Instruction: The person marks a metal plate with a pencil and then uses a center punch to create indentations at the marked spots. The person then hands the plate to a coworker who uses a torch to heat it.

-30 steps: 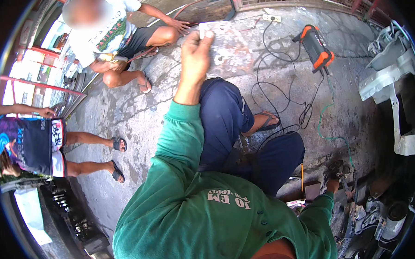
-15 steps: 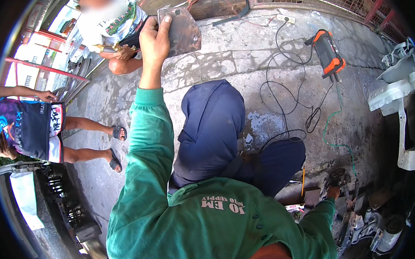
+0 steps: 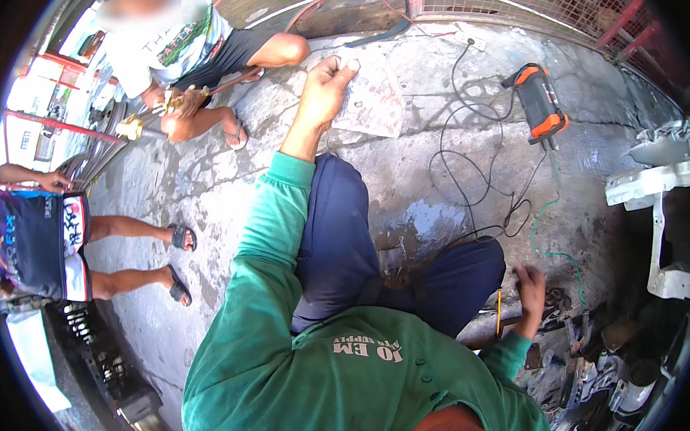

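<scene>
My left hand point(image 3: 328, 91) is closed around the edge of a thin metal plate point(image 3: 372, 102), thumb on top. The plate is flat, glare-bright and blotched, and it is held out beyond my left knee over the concrete. At my right side, my right hand point(image 3: 530, 296) is by my right knee, its fingers apart and nothing visible in them. Next to that hand a yellow pencil point(image 3: 499, 313) lies near my thigh. Metal parts and tools point(image 3: 582, 367) are heaped behind my right hand, partly in shadow.
An orange-and-black welding machine point(image 3: 540, 103) stands ahead right, with black cable point(image 3: 466, 160) looped on the concrete and a green cable point(image 3: 542, 234). A crouching person holds a brass torch point(image 3: 174, 103) ahead left. Another person stands left. White car panels point(image 3: 652, 185) stand right.
My left hand has moved right with the metal plate, and the plate now catches bright glare. My right hand has come away from the heap of parts, forward toward my knee.
</scene>
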Tool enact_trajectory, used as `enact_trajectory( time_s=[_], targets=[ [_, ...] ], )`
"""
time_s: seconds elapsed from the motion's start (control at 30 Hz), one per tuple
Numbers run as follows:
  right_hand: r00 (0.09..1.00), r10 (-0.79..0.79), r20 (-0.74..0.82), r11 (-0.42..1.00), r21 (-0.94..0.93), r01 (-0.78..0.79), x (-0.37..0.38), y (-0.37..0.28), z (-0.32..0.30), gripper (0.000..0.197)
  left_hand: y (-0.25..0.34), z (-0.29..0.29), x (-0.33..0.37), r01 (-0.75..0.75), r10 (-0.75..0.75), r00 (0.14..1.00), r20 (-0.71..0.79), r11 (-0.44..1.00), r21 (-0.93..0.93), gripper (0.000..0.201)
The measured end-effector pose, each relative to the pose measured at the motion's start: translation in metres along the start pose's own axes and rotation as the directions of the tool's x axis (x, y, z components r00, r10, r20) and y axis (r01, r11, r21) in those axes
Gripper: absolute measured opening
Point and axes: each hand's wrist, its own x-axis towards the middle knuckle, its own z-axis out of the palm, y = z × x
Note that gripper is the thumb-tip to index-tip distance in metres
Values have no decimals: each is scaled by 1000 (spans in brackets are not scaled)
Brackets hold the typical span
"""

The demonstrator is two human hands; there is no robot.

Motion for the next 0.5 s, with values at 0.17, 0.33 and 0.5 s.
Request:
enact_trajectory(
  time_s=[0.17,0.33,0.5],
  targets=[
    [863,-483,150,854,297,427,68,-209,70,25,-10,17,26,51,-40,997,66,982,-179,19],
    [839,-534,108,670,660,341,134,-312,140,37,-12,16,42,200,-138,965,222,936,-290,16],
    [850,-491,191,665,713,224,180,-370,182,35,-40,4,57,278,-199,913,357,942,-185,17]
  ],
)
